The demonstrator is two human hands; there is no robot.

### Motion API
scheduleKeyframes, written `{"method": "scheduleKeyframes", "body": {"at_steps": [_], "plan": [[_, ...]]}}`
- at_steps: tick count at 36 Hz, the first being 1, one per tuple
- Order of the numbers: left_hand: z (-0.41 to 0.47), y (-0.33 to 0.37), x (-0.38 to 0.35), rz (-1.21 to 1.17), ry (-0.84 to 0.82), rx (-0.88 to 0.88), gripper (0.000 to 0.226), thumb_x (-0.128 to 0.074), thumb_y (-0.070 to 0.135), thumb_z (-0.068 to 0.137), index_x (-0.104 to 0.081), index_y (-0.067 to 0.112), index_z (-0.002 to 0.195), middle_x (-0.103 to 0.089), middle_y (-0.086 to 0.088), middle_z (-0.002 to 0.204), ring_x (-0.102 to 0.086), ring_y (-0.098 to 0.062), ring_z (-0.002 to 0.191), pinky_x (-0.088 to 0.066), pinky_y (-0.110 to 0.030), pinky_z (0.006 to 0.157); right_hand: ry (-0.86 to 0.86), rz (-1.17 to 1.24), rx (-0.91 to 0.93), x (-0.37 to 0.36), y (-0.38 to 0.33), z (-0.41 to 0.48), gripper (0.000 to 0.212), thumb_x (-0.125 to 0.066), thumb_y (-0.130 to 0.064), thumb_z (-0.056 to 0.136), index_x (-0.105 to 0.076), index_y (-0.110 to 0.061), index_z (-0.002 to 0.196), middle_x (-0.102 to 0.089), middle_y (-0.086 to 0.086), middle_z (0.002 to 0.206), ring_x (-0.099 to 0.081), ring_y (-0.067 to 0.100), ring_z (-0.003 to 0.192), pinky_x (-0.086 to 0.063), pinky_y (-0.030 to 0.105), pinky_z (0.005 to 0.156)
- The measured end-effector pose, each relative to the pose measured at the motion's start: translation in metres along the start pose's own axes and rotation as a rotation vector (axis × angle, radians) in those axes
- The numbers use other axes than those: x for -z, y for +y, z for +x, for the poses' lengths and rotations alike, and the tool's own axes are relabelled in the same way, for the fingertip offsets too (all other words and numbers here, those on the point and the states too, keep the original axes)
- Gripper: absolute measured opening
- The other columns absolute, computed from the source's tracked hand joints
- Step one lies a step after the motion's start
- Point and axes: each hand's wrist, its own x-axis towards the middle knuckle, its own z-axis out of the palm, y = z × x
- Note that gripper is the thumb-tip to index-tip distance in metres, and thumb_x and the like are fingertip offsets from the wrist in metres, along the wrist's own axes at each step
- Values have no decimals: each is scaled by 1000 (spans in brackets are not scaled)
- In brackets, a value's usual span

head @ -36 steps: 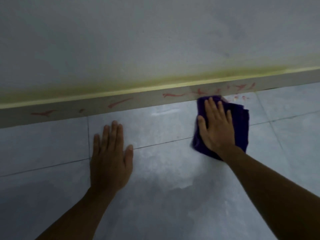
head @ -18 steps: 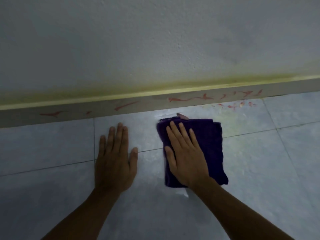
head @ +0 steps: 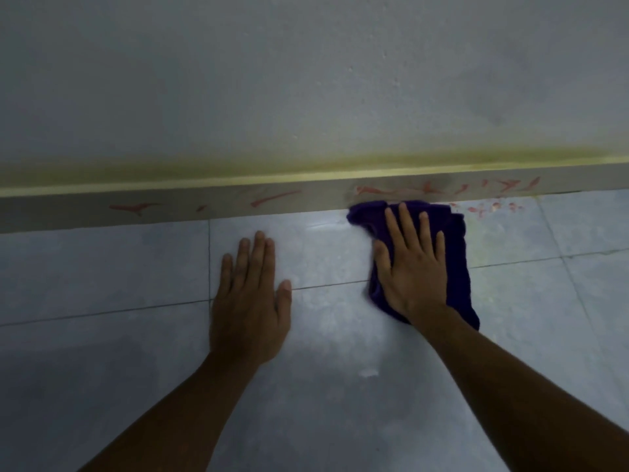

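1. At the far left, a pale baseboard runs along the foot of the grey wall, with a yellowish stain band just above it. A red smear sits on the baseboard's left part, and a longer red stroke lies further right.
2. Below it is the grey tiled floor, crossed by thin grout lines.
3. The left hand lies palm down on the bare floor. Its fingers are straight and close together, released and gripping nothing. The thumb points out to the right, and its tip reaches a grout line.
4. Between the hands is a tile with a pale, hazy sheen. The two hands are apart.
5. The purple cloth lies on the floor to the right of the left hand. Its far edge touches the foot of the baseboard, and its far left corner is bunched up. It lies across a grout line.
6. The right hand rests palm down on the cloth. Its fingers are straight and spread. They press on the fabric rather than curling round it, and the tips are close to the cloth's far edge.
7. Red strokes mark the baseboard above the cloth and on to the right. Small red spots dot the floor just beside the cloth's far right corner.
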Motion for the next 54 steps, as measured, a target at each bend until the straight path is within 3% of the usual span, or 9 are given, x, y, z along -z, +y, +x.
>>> {"method": "scheduleKeyframes", "body": {"at_steps": [13,17,24,34,40,43,48,51,54], "plan": [[-33,-70,27,-95,-69,-77,73,-30,34,101,-9,12,167,-5,-5,176,-6,-21,163,-17,-50,132,99,456,221,-11,-106,-69,47,-55,-7,94,-55,-22,138,-55,-1,146,-49,20,136,-35,42,112],[-68,-135,38,-22,-25,79,73,-31,46,104,-15,11,167,-10,-8,176,-12,-27,163,-19,-55,130,301,852,-176,14,-129,-53,31,-45,-13,104,-59,-23,129,-66,-11,107,-59,8,87,-46,7,79],[-78,-154,37,-1,40,144,76,-32,52,104,-15,15,167,-13,-7,176,-11,-26,163,-14,-53,131,662,1275,-622,27,-175,6,40,-34,-27,108,-36,-2,139,-45,2,124,-48,14,112,-33,1,86],[-78,-158,36,21,47,138,76,-31,53,104,-13,16,167,-10,-5,176,-7,-24,163,-12,-52,132,446,438,101,-22,-294,-5,41,-65,-14,84,-41,1,114,-53,28,107,-41,37,100,-34,49,97],[-79,-159,35,1,62,133,76,-30,53,104,-13,15,167,-11,-6,176,-8,-25,163,-13,-52,132,390,255,48,-16,-223,4,58,-36,-27,80,-43,15,118,-62,35,111,-55,47,109,-36,52,107],[-79,-158,34,3,81,129,76,-32,52,104,-15,13,167,-13,-7,176,-9,-25,163,-14,-52,131,378,238,-53,-24,-184,23,43,-33,2,83,-55,29,109,-65,41,105,-62,57,104,-48,67,94],[-79,-158,33,-5,88,140,76,-33,52,104,-15,13,167,-13,-6,176,-10,-25,163,-15,-52,131,361,392,-387,-4,-179,23,75,-51,-24,96,-15,7,154,-28,23,154,-29,39,140,-16,32,118],[-79,-158,32,-8,81,139,76,-31,53,104,-15,13,167,-12,-6,176,-8,-25,163,-14,-52,131,209,318,-86,-6,-202,16,48,-42,-13,100,-44,9,143,-42,31,147,-37,46,138,-25,52,115],[-78,-158,33,-4,70,143,76,-30,54,104,-13,14,167,-10,-6,176,-8,-25,163,-13,-52,132,202,378,252,-14,-249,3,26,-50,-3,93,-55,-11,117,-61,10,118,-58,22,114,-44,36,104]]}}
